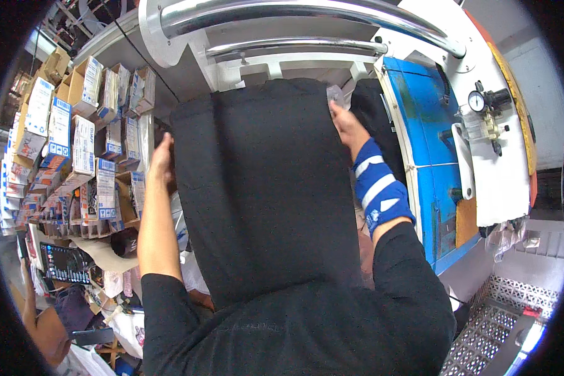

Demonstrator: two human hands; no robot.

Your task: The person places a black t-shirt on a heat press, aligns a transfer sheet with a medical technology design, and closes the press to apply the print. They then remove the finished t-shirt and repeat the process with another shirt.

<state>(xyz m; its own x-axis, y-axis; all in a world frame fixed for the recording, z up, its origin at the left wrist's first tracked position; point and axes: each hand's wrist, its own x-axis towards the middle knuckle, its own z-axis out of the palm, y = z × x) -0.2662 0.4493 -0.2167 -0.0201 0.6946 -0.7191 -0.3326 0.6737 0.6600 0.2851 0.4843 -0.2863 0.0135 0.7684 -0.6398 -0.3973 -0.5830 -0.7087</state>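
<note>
The big black cloth [269, 182] is in the middle, spread wide between the 2 hands. The left hand [161, 161] is at its left edge, with the fingers close together and pointing away. Its thumb is hidden, so I can't tell if it grips the cloth. The right hand [349, 130] is at the far right edge, mostly closed, and its fingertips touch a small clear plastic piece [334, 95]. I can't tell if they pinch the cloth too.

If 1 hand pulls harder than the other, the cloth could go crooked. Soft folds run down its left part, so it could end up wrinkled if they aren't made flat. The far edge is near the thin shiny bar [294, 45] and could catch on the white frame there. On the right, another black cloth [375, 116] is just beside it, and the 2 could get mixed up.
</note>
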